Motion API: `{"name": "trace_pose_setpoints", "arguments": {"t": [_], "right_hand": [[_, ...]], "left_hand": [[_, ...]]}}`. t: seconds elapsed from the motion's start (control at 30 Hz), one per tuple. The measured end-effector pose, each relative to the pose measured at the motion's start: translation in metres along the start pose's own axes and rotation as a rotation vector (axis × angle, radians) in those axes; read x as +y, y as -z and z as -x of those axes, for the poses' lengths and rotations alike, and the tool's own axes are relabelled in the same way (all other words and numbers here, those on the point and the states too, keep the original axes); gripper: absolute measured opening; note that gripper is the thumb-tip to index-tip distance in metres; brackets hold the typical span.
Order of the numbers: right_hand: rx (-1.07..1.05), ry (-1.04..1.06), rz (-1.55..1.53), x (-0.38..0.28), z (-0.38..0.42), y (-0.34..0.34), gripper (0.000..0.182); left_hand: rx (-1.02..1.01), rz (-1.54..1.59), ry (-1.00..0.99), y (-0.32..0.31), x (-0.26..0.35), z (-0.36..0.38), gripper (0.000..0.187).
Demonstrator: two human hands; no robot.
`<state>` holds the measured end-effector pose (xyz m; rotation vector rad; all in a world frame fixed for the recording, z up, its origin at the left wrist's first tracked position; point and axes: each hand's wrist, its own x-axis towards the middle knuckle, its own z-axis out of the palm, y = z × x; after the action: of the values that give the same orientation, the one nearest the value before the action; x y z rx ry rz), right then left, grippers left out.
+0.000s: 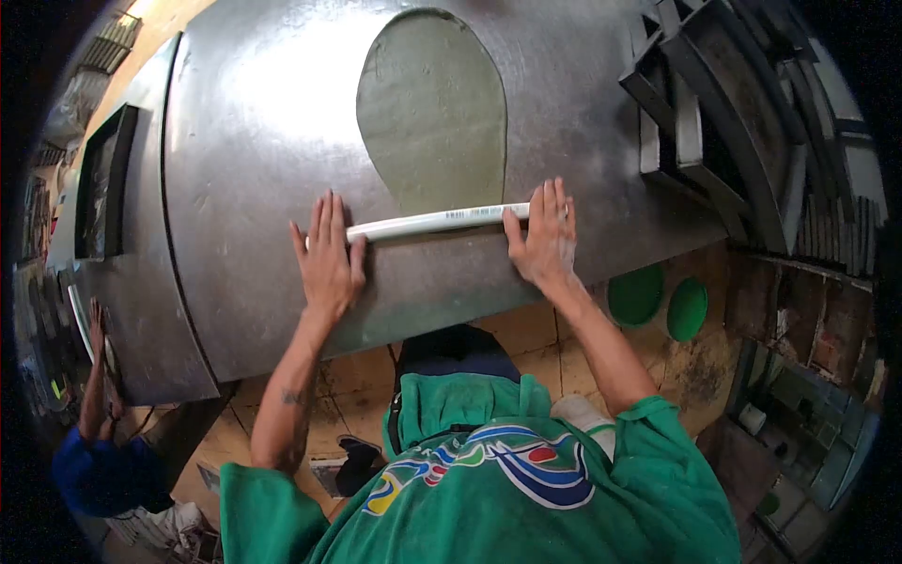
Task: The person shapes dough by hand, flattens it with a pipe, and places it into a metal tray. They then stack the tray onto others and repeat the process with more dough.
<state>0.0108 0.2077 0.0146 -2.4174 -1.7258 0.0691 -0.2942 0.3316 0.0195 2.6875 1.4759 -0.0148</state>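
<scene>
A white plastic pipe (427,224) with printed markings lies crosswise on the metal tabletop, at the near edge of a flat, oval grey-green sheet of dough-like material (432,108). My left hand (329,258) rests flat over the pipe's left end, fingers stretched forward. Over its right end lies my right hand (545,235), palm down, fingers extended and the thumb along the near side. Neither hand is wrapped round the pipe. Small marks dot the sheet's surface, and its narrow end meets the pipe.
Dark metal frames and trays (695,113) are piled on the tabletop's right. Two green round containers (636,295) sit below the table edge. At far left, a co-worker's arm (96,385) reaches over another table section, near a dark rectangular frame (105,183).
</scene>
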Motion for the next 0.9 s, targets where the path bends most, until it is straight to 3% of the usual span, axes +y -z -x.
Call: {"name": "trace_pose_setpoints", "arguments": {"t": [0.07,0.1,0.13,0.2,0.23,0.3,0.37,0.4,0.43,0.5,0.53,0.63,0.67,0.73,0.77,0.8,0.87,0.9], "right_hand": [[0.139,0.096,-0.103,0.001,0.028,0.000,0.068],[0.274,0.176,-0.029,0.003,0.029,0.001,0.055],[0.310,0.180,-0.027,0.009,0.032,0.008,0.055],[-0.103,0.155,-0.183,0.021,0.018,0.027,0.046],[0.026,0.270,-0.108,0.023,0.020,0.027,0.036],[0.066,0.248,0.023,-0.004,0.039,0.031,0.036],[0.146,0.152,-0.286,-0.062,0.070,-0.014,0.041],[-0.056,0.045,-0.737,-0.096,0.093,0.013,0.048],[-0.087,0.379,-0.598,-0.115,0.109,0.015,0.053],[0.051,0.607,-0.619,-0.127,0.131,0.035,0.047],[0.044,0.611,-0.621,-0.116,0.125,0.034,0.047],[-0.075,0.372,-0.833,-0.061,0.094,0.030,0.040],[-0.005,0.318,-0.809,-0.038,0.079,0.031,0.039],[0.058,0.119,-0.828,0.003,0.052,0.030,0.035],[0.056,-0.028,-0.868,0.017,0.034,0.030,0.033],[0.055,-0.021,-0.859,0.029,0.010,0.027,0.033],[0.208,-0.112,-0.807,0.045,-0.043,0.021,0.032],[0.226,-0.066,-0.794,0.050,-0.076,0.018,0.034]], "left_hand": [[0.177,0.095,-0.019,-0.011,0.012,0.041,0.065],[0.104,0.044,0.034,-0.012,0.012,0.044,0.070],[0.138,0.035,0.029,-0.007,0.015,0.051,0.070],[0.051,0.160,0.069,0.003,0.018,0.046,0.078],[0.045,0.226,0.081,0.001,0.012,0.044,0.082],[0.230,0.425,0.168,0.006,0.017,0.052,0.077],[0.350,0.514,0.199,0.013,0.024,0.071,0.074],[0.315,0.476,0.305,0.013,0.026,0.081,0.072],[0.277,0.439,0.411,0.013,0.028,0.082,0.071],[0.232,0.382,0.447,0.009,-0.004,0.076,0.068],[0.164,0.326,0.487,0.003,-0.026,0.074,0.066],[0.250,0.455,0.469,-0.011,-0.090,0.053,0.058],[0.259,0.460,0.480,-0.002,-0.084,0.041,0.058],[0.400,-0.061,0.483,0.027,-0.060,0.018,0.050],[0.510,-0.015,0.383,0.021,-0.059,-0.006,0.048],[0.514,-0.006,0.390,0.013,-0.054,-0.038,0.048],[0.442,0.537,0.211,-0.004,-0.040,-0.121,0.048],[0.457,0.533,0.151,-0.012,-0.031,-0.163,0.048]]}}
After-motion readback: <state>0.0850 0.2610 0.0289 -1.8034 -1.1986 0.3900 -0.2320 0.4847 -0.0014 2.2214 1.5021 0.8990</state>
